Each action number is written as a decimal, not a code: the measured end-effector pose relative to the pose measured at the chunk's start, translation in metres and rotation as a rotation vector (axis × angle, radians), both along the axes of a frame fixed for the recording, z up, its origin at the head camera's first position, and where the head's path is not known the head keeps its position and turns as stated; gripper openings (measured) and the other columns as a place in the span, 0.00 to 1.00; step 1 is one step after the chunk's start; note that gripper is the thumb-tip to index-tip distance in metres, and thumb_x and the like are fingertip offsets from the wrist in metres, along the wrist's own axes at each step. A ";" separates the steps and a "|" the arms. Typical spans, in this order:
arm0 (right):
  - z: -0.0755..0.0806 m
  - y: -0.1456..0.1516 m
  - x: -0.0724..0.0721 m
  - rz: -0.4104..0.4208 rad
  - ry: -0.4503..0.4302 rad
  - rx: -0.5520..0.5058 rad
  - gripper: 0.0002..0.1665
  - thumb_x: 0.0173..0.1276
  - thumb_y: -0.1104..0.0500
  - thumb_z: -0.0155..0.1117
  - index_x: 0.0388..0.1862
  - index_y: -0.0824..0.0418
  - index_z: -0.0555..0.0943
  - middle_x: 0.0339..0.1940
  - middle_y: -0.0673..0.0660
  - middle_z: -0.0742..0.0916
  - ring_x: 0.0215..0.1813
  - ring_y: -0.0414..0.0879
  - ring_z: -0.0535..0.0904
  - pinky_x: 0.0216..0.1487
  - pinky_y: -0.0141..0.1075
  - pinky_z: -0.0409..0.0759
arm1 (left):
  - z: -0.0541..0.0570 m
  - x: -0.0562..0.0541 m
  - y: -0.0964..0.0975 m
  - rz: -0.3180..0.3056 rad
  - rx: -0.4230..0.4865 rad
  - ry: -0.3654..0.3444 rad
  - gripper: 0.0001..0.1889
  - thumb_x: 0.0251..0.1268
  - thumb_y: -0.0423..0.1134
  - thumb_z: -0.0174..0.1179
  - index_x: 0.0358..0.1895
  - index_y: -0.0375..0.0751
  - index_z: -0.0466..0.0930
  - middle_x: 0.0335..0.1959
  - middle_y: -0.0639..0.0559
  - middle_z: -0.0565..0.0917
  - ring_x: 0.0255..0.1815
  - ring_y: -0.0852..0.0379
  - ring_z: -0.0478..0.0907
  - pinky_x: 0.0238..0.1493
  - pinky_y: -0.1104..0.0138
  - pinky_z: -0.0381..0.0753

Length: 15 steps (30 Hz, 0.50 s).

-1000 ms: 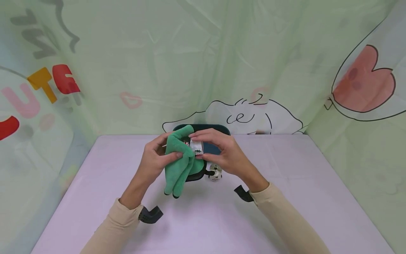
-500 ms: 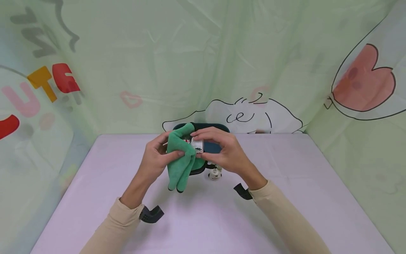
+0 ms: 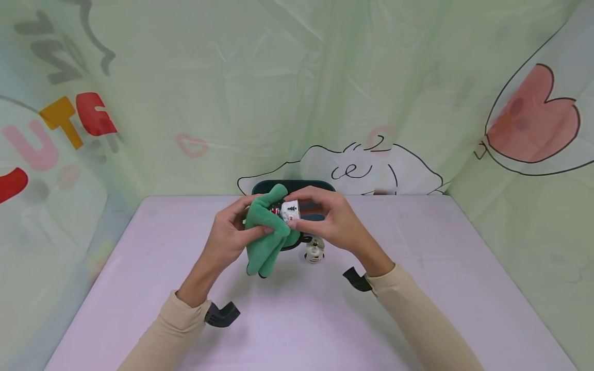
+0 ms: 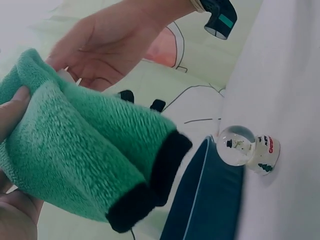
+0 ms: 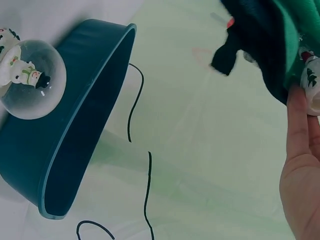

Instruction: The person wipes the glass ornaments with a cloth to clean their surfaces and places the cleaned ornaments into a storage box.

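My left hand grips a fluffy green cloth with dark edging, its thumb pressed on the front. The cloth wraps around a snow globe; mostly its white base with a small tree print shows. That base is pinched between the thumb and fingers of my right hand. In the right wrist view, the fingers of the right hand touch the white base beside the cloth. A second snow globe, with a snowman inside, stands on the table in front of a dark teal bin.
The dark teal bin stands at the back of the table, partly behind the hands and cloth. A pale table spreads toward the front. Printed curtains hang at the back and both sides.
The held snow globe's base has turned, so its tree print now sits higher. Cloth and hands have shifted slightly right, and the cloth's hanging ends are a little higher. The standing globe stays put.
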State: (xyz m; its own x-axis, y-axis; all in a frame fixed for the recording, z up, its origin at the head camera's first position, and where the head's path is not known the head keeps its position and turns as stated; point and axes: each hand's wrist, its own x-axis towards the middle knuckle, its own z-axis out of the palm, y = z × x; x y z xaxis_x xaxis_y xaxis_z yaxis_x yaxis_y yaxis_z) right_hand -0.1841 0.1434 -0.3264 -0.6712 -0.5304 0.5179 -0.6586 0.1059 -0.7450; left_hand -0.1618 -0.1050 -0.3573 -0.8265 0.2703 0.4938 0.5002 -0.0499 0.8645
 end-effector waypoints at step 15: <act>0.002 0.001 0.003 -0.126 -0.206 0.022 0.15 0.64 0.58 0.76 0.49 0.54 0.86 0.43 0.54 0.88 0.41 0.49 0.87 0.42 0.40 0.88 | -0.001 -0.001 0.003 -0.027 -0.036 0.106 0.32 0.57 0.20 0.70 0.66 0.38 0.76 0.56 0.43 0.81 0.52 0.52 0.81 0.47 0.60 0.88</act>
State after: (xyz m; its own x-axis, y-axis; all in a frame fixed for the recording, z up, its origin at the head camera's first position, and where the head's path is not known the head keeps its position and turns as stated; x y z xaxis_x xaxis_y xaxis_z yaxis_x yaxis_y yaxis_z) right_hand -0.1811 0.1445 -0.3243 -0.8231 -0.4453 0.3524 -0.4736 0.1958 -0.8587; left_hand -0.1628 -0.1020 -0.3588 -0.7624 0.3110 0.5675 0.5877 -0.0342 0.8083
